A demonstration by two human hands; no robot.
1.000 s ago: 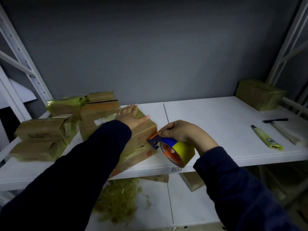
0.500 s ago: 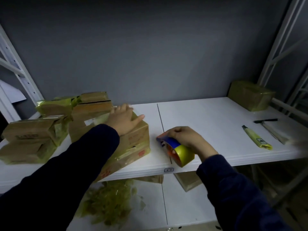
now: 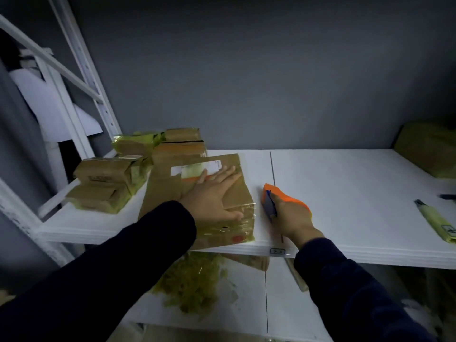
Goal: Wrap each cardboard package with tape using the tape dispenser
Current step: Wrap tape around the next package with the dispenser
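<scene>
So the cardboard package [image 3: 162, 193] sits at the front edge of the shelf [image 3: 345, 193], right under the left hand [image 3: 212, 196]. That hand is flat, fingers spread across the top and the thumb down at the near edge where the yellowish tape wrap already shows. I reckon it's pinning the box so it doesn't skid while tape gets pulled round.

Just right of that thumb, not touching the box, the right hand [image 3: 293, 220] has its fingers curled round the tape dispenser [image 3: 270, 190], orange nose pointing away, probably lining up the next pass. Beyond the left fingertips there's a pile of other packages [image 3: 111, 174], and well right of the right hand's knuckles lies a yellow cutter [image 3: 436, 220].

Versus a second ago: the dispenser was against the box corner with its roll showing. Now it's backed off, with the roll hidden under the hand. The left fingers have also splayed wider.
</scene>
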